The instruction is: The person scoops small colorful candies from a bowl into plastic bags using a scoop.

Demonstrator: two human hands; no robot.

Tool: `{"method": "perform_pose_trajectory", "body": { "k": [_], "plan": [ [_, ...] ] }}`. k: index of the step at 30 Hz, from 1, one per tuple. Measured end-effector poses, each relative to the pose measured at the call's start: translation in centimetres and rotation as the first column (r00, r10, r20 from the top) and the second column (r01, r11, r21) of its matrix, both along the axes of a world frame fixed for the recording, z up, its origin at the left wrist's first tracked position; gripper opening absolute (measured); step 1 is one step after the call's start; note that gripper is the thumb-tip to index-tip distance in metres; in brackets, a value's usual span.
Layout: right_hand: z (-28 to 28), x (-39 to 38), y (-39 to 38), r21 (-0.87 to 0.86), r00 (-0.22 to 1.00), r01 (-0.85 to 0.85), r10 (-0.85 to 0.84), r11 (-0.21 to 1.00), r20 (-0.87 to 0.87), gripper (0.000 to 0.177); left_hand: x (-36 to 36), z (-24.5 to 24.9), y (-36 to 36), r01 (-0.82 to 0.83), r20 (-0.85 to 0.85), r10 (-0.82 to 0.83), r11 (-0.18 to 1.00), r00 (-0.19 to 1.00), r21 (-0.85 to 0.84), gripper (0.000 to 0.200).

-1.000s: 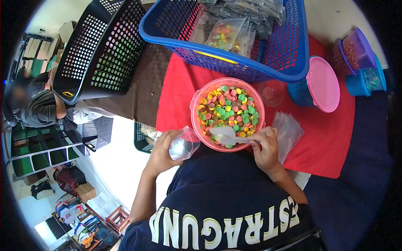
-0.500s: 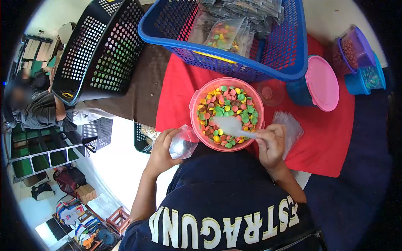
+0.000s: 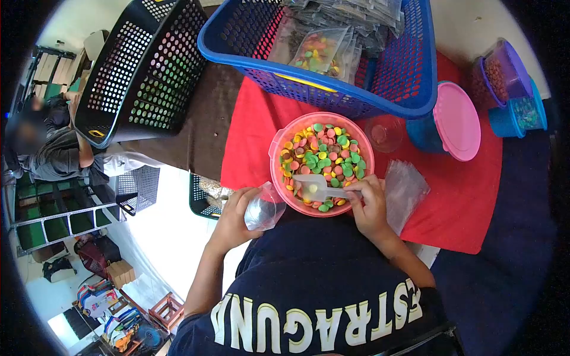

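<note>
Right hand point(image 3: 370, 206) grips translucent plastic scoop point(image 3: 322, 191), long axis left–right, over round pink plastic bowl point(image 3: 366, 148); blade point(image 3: 304, 183) points left, toward left hand point(image 3: 233, 222) holding clear plastic bag point(image 3: 265, 209), slightly nearer.

The person's left arm point(image 3: 205, 279) reaches forward, and the left hand point(image 3: 230, 222) grips with its thumb and fingers curved apart in a C shape. The right arm point(image 3: 411, 262) slants inward, bent, and the right hand point(image 3: 372, 207) pinches between thumb and curled fingers.
</note>
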State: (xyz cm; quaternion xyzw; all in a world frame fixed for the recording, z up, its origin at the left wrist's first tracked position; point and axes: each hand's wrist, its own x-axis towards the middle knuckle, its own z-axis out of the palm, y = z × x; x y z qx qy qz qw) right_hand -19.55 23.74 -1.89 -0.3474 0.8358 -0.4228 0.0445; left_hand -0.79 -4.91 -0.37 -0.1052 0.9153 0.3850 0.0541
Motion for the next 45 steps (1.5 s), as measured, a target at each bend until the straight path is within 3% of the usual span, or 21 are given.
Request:
{"method": "perform_pose_trajectory", "body": {
  "k": [7,10,12,15,20,24,30,34,36,45],
  "plan": [
    [0.0,-0.4,0.7,-0.080,0.983,0.109,-0.096,0.991,0.158,0.008,-0.4,0.5,0.3,0.000,0.008,0.000,1.000,1.000,-0.017,0.099],
    [0.4,-0.8,0.7,-0.091,0.994,0.090,-0.083,0.992,0.073,0.008,-0.5,0.7,0.3,-0.016,0.003,0.016,0.999,1.000,-0.033,0.098],
    [1.2,-1.0,0.7,-0.059,0.984,-0.008,-0.002,0.998,-0.179,0.008,-0.5,0.8,0.3,-0.029,0.003,0.029,0.998,1.000,-0.049,0.098],
    [1.5,-0.6,-0.4,-0.089,0.990,0.072,-0.082,0.993,-0.111,0.009,-0.7,0.9,0.2,-0.037,-0.007,0.036,0.998,0.999,-0.049,0.097],
    [0.2,-0.2,-2.2,-0.042,0.995,0.038,-0.042,0.998,-0.096,0.009,-1.4,1.6,-0.1,-0.106,0.028,0.111,0.985,0.993,-0.138,0.091],
    [0.0,-0.2,-1.9,-0.030,0.997,0.075,-0.075,0.997,0.017,0.009,-1.5,1.9,-0.2,-0.118,-0.011,0.117,0.982,0.993,-0.146,0.092],
    [0.3,-0.1,-1.8,-0.053,0.997,0.064,-0.061,0.997,0.043,0.008,-1.5,1.2,0.5,-0.118,-0.004,0.119,0.982,0.993,-0.150,0.097],
    [0.2,-0.5,-1.3,-0.062,0.995,0.103,-0.103,0.993,0.008,0.010,-1.6,1.2,0.5,-0.126,-0.026,0.124,0.980,0.992,-0.153,0.098],
    [0.6,-0.9,-0.9,-0.012,0.986,0.111,-0.111,0.994,-0.125,0.010,-1.6,1.2,0.4,-0.136,-0.031,0.133,0.979,0.991,-0.152,0.098],
    [0.7,-3.0,0.3,-0.001,0.963,0.262,-0.261,0.965,-0.062,0.005,-1.8,1.4,0.4,-0.280,-0.153,0.251,0.937,0.956,-0.208,0.097]
  ]
}}
